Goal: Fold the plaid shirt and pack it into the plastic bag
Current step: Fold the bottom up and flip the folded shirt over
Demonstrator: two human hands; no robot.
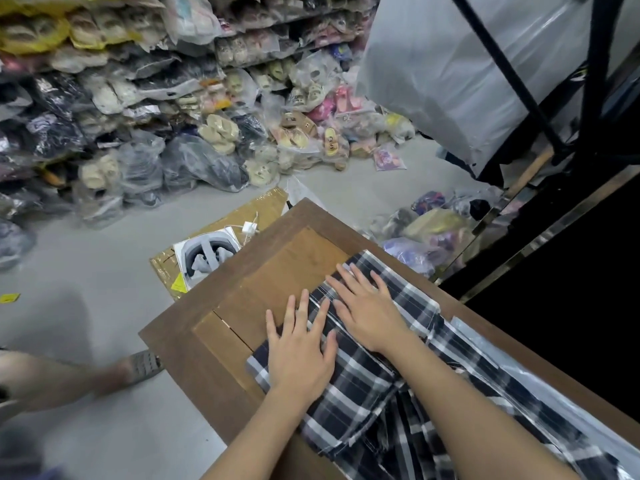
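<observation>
The black, white and grey plaid shirt (360, 386) lies partly folded on the wooden table (207, 306), running from the table's middle toward the lower right. My left hand (299, 344) lies flat with spread fingers on the shirt's near-left edge, its fingertips reaching onto bare wood. My right hand (367, 306) presses flat on the shirt's far end, fingers apart. A clear plastic bag (540, 382) lies along the shirt's right side, partly under it.
A cardboard sheet with a boxed headset (204, 258) lies on the floor beyond the table. Piles of bagged shoes (173, 116) fill the back. Another person's leg and sandal (138, 365) stand at the left. A black rack (571, 133) rises at the right.
</observation>
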